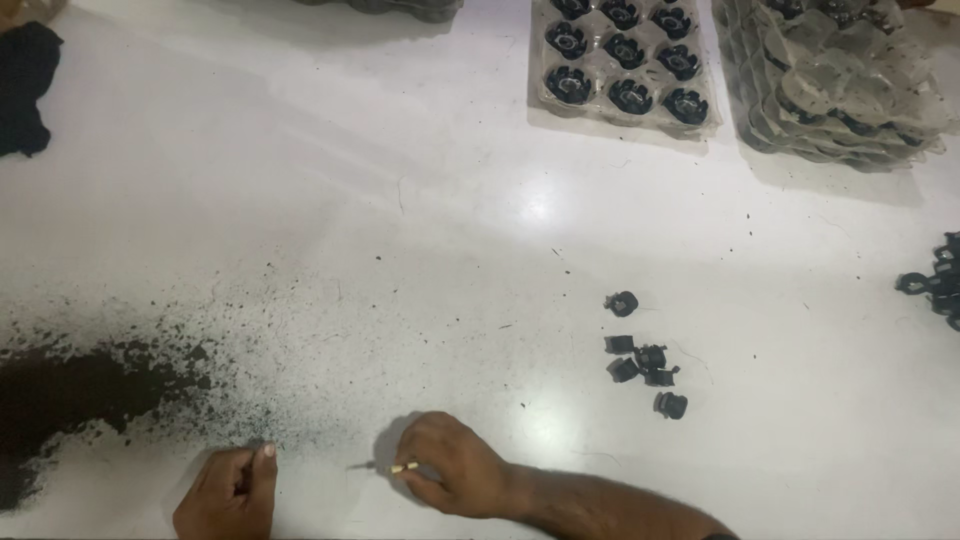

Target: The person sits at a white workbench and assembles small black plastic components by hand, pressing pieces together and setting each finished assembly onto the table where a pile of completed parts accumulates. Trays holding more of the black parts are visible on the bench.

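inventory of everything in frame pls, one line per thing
table: 1, white, fills the view
dark powder: 1 patch, black, left edge, specks spreading right
loose parts: 6, black, right of centre
more parts: a cluster, black, cut off at right edge
filled tray: 1, clear, black parts in its pockets, top centre
tray stack: 1, clear, top right
cloth: 1, black, top left
small tool: 1, pale handle, thin tip, in right hand
left hand: fingers curled, at the powder's edge, bottom left
right hand: pinching the tool, bottom centre
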A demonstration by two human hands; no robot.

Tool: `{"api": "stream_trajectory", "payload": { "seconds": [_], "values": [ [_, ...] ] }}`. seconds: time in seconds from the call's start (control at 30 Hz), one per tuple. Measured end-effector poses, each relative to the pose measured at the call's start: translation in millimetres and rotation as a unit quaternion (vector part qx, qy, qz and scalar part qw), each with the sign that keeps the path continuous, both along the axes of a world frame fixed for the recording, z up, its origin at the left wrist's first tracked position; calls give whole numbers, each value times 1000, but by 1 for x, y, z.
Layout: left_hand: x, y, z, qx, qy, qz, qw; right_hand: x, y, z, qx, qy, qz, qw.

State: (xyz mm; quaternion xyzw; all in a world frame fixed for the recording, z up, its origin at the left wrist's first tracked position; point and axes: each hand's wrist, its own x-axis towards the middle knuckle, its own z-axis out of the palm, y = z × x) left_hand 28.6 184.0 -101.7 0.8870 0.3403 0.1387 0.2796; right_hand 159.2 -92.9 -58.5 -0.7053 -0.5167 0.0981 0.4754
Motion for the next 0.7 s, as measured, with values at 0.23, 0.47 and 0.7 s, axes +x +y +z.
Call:
{"api": "stream_trajectory", "payload": {
  "seconds": [0.23,0.47,0.7],
  "values": [
    [19,18,5,-23,99,-75,992,3,-5,3,-12,25,29,999],
    [18,4,-11,40,-66,-24,997,9,-7,-3,-9,26,51,998],
    [49,17,-10,370,-90,-151,913,17,-13,-30,-14,-51,32,998]
  ]
}}
